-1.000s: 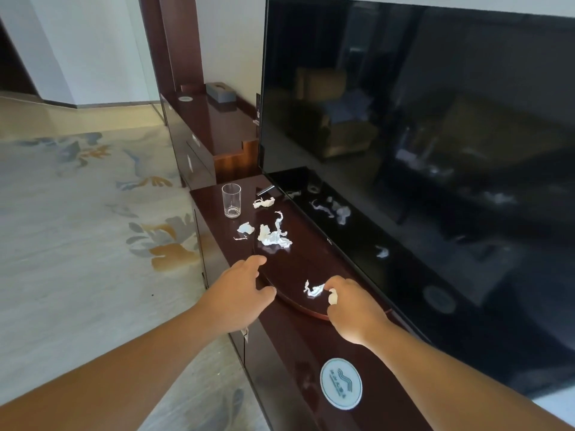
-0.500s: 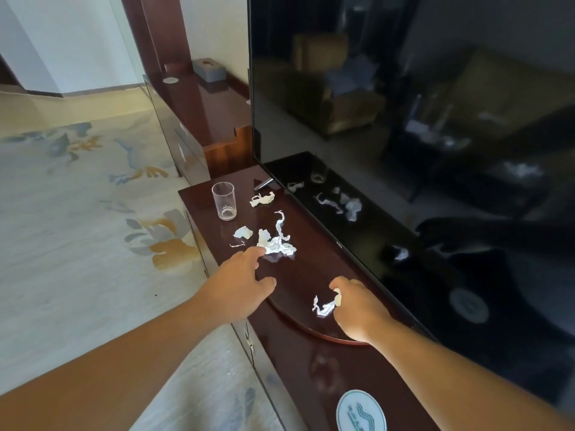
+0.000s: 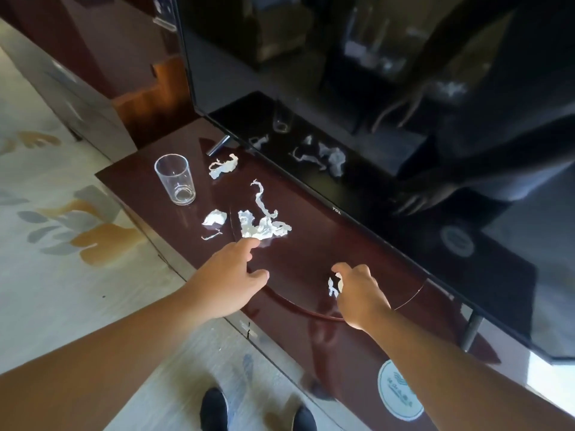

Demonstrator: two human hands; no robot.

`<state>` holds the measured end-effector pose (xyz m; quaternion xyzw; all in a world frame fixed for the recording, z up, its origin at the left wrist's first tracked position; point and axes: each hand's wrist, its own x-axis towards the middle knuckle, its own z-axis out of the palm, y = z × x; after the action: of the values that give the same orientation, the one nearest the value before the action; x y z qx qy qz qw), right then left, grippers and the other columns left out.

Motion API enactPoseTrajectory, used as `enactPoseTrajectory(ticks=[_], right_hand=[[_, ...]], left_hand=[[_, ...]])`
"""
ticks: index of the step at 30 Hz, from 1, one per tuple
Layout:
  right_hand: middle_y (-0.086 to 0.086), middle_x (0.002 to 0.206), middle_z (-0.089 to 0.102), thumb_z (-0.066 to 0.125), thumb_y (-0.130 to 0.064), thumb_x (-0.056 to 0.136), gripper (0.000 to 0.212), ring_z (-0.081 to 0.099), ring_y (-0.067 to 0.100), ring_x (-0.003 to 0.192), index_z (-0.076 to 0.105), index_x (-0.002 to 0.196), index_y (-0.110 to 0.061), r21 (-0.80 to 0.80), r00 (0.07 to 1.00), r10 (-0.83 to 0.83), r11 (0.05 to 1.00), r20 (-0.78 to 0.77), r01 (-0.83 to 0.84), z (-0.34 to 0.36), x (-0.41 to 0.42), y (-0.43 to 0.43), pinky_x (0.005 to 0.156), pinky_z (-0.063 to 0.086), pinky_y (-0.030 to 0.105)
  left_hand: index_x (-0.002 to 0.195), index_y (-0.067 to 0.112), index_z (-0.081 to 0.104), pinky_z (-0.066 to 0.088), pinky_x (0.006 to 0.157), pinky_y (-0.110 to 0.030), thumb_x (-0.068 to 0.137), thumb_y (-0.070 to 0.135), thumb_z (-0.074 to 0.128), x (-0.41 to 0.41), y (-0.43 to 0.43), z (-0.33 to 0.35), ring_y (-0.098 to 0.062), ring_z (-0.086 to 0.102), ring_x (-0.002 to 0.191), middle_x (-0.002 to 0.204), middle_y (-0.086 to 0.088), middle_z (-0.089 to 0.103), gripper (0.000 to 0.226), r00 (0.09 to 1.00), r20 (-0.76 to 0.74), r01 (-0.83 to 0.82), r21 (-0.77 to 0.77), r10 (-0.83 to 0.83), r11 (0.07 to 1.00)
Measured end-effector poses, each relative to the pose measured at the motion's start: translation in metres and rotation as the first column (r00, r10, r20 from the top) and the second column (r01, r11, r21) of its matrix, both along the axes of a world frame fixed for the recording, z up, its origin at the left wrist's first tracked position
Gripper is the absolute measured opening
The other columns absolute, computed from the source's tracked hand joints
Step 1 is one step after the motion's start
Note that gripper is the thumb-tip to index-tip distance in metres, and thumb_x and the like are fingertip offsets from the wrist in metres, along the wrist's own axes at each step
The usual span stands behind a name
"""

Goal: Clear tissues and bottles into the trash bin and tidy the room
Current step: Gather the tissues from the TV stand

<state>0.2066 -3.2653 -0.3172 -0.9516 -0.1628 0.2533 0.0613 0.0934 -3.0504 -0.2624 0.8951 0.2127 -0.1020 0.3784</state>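
Note:
Several torn white tissue scraps lie on the dark wooden TV cabinet (image 3: 311,259). The largest tissue clump (image 3: 263,227) sits mid-top, with a small scrap (image 3: 214,218) to its left and a twisted scrap (image 3: 223,165) farther back. My left hand (image 3: 228,275) reaches over the cabinet with fingers extended, its index fingertip touching the near edge of the largest clump. My right hand (image 3: 357,290) pinches a small tissue piece (image 3: 334,284) between thumb and fingers, lifted just off the cabinet top.
An empty clear glass (image 3: 175,178) stands at the cabinet's left end. A large black TV (image 3: 373,88) stands along the cabinet's back on thin legs. A round white coaster (image 3: 399,391) lies near the front right. Patterned carpet (image 3: 62,244) lies to the left. My black shoes (image 3: 214,410) show below.
My left hand moved forward until its index finger touched the largest tissue clump. My right hand picked its small tissue piece up off the cabinet. The camera tilted down and closer.

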Motion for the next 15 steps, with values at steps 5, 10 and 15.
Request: enactPoseTrajectory(ticks=[5, 10, 15], right_hand=[[0.006, 0.108, 0.041, 0.052, 0.001, 0.085, 0.037, 0.042, 0.024, 0.096, 0.048, 0.115, -0.021, -0.104, 0.998, -0.018, 0.994, 0.065, 0.024, -0.011, -0.008, 0.014, 0.066, 0.045, 0.030], [0.009, 0.106, 0.050, 0.048, -0.004, 0.087, 0.017, 0.053, 0.027, 0.086, 0.052, 0.100, -0.014, -0.047, 0.996, -0.066, 0.996, 0.066, 0.069, -0.007, -0.005, 0.025, 0.071, 0.046, 0.031], [0.005, 0.105, 0.051, 0.048, -0.003, 0.088, 0.014, 0.047, 0.016, 0.073, 0.053, 0.092, -0.016, 0.038, 0.997, -0.025, 0.999, 0.067, 0.022, 0.009, -0.005, 0.045, 0.061, 0.040, 0.023]], left_hand=[[0.145, 0.029, 0.031, 0.035, 0.091, -0.024, 0.090, 0.039, 0.051, 0.002, 0.023, -0.011, -0.013, 0.046, 0.127, 0.140, 0.002, 0.047, 0.059, 0.999, -0.007, 0.046, -0.012, -0.046, 0.999], [0.146, 0.029, 0.030, 0.033, 0.087, -0.023, 0.091, 0.041, 0.050, 0.000, 0.041, -0.014, -0.013, 0.047, 0.125, 0.142, 0.002, 0.046, 0.060, 0.998, -0.004, 0.055, -0.001, -0.055, 0.998], [0.147, 0.026, 0.029, 0.030, 0.091, -0.022, 0.092, 0.039, 0.050, 0.001, 0.051, -0.005, -0.012, 0.043, 0.130, 0.144, 0.001, 0.044, 0.060, 1.000, 0.011, 0.027, 0.001, -0.027, 1.000]])
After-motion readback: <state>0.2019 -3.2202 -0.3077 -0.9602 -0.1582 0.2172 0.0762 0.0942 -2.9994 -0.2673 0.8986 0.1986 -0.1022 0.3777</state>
